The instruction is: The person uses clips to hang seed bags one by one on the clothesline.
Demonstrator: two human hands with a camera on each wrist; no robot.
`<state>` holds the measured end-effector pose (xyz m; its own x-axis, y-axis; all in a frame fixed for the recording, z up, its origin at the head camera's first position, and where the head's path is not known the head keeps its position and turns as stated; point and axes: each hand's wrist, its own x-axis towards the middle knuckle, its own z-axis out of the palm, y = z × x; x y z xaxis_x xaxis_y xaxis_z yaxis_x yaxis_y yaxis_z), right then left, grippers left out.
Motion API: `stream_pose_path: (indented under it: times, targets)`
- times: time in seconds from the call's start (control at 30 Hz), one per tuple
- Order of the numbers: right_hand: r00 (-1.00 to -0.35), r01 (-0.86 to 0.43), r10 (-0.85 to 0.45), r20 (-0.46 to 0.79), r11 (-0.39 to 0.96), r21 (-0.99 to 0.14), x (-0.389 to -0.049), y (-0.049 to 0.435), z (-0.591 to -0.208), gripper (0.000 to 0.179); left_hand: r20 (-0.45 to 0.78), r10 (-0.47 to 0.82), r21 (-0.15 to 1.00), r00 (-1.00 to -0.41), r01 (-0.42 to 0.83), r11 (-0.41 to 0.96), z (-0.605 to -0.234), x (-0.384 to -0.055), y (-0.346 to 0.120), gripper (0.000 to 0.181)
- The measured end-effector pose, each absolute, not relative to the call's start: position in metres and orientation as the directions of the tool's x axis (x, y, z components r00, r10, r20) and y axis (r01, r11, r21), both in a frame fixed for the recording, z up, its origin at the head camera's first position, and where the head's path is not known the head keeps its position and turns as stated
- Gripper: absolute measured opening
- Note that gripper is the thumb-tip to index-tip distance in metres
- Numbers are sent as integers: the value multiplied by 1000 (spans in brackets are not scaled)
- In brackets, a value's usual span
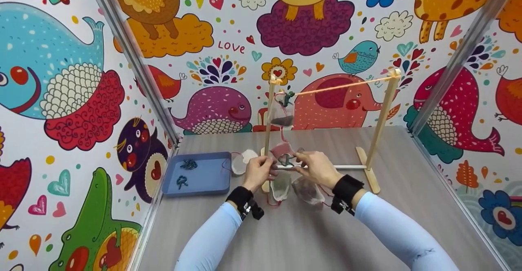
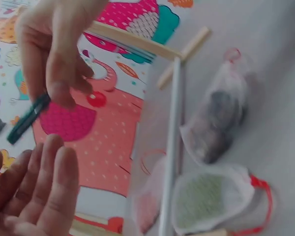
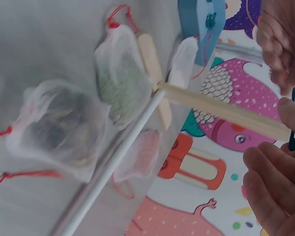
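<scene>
Between both hands, above the white rod, is a dark green plastic clip [image 1: 286, 159]. My right hand [image 1: 318, 167] pinches it; in the left wrist view the clip [image 2: 28, 118] sticks out from the fingertips. My left hand [image 1: 259, 173] faces it from the other side, its fingers [image 2: 64, 187] a little bent; whether it grips the clip is hidden. Near the hands lie mesh drawstring bags: one with green contents [image 1: 279, 185], one with dark contents [image 1: 308, 192] and a pink one [image 1: 281, 148] behind the rod. Another bag [image 1: 282, 116] hangs from the cord by a green clip.
A wooden stand [image 1: 381, 126] with an orange cord [image 1: 342, 86] across its top and a white rod [image 1: 350, 167] low down surrounds the work. To the left are a blue tray [image 1: 208, 187] with green clips [image 1: 182, 182] and a white bag [image 1: 240, 165]. Patterned walls enclose the table.
</scene>
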<state>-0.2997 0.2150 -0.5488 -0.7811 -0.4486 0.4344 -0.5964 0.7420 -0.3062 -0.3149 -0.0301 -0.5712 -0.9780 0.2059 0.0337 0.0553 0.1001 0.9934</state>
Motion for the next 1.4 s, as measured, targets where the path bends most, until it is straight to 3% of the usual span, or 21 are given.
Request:
stream_pose_path:
  times: [0.1,0.2,0.3,0.5,0.63,0.77,0.87,1.0,1.13,1.27,1.4]
  targets:
    - [-764,-608,-450,462,742,-282,-301,224,-554,26,148,219,931,-964,211,297,-591,-315,-36,23]
    - [-740,-620,-455,495,746,-242,-303,233,-560,5,318,281,774,-906,419,474,-630,-322,-38,17]
    - [-736,-613,-448,507,759,-219,-305,239,-567,22,355,366,620,-860,510,596,-652,-316,-33,16]
    - [-782,-568,-411,468,778,-268,-304,245,-575,7,138,469,359,-872,485,797,-668,-293,-19,39]
    - [-802,-555,-409,436,781,-288,-302,246,-577,9,222,489,230,-843,533,814,-702,-293,-14,31]
    - [-809,-545,-406,426,790,-282,-301,247,-577,18,329,490,124,-807,551,825,-752,-313,-8,15]
    - [-825,-528,-402,398,799,-287,-301,248,-577,19,359,488,53,-796,539,840,-776,-326,-2,14]
    - [-843,-507,-398,361,811,-290,-300,249,-578,19,376,454,2,-808,491,871,-780,-327,5,21]
    - [-857,-474,-363,366,833,-286,-300,251,-577,21,425,393,63,-815,460,886,-757,-323,8,21]
    - [-882,-424,-306,358,847,-321,-300,255,-572,22,381,338,191,-860,431,882,-684,-311,15,21]
    - [-881,-412,-284,378,852,-322,-303,260,-564,21,315,337,250,-887,420,872,-623,-310,23,21]
